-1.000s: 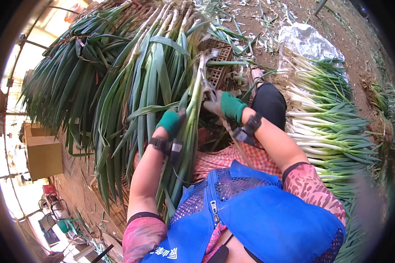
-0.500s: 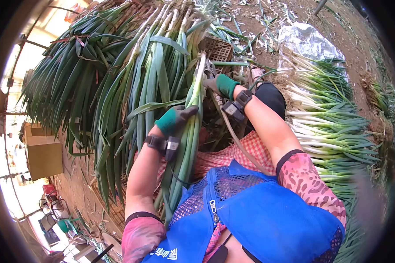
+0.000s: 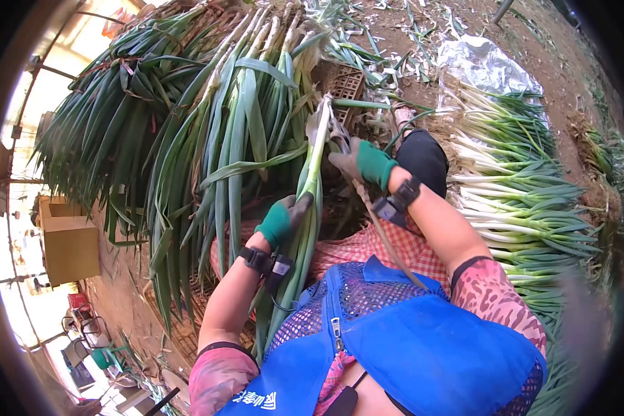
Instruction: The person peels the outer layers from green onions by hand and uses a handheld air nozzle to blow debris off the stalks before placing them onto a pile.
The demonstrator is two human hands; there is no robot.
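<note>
My left hand (image 3: pixel 284 220), in a green and dark glove, is closed around a long green onion (image 3: pixel 317 149). Its white root end points away from me and its leaves run down against my vest. To the right of the stalk, my right hand (image 3: pixel 362 163), gloved alike, is curled around the upper end of a brownish hose (image 3: pixel 376 225), near a greyish fitting partly hidden by the fingers. The hose runs down across my checked apron (image 3: pixel 405 243).
A thick pile of untrimmed green onions (image 3: pixel 239 139) lies to the left. Rows of cleaned ones (image 3: pixel 506 187) lie on the right, by a silvery sheet (image 3: pixel 489 62). Ahead is a plastic crate (image 3: pixel 345 83); a cardboard box (image 3: pixel 69 249) stands far left.
My right hand has moved right and toward me, away from the stalk's white end. My left hand has shifted slightly toward me, and the onion has come with it.
</note>
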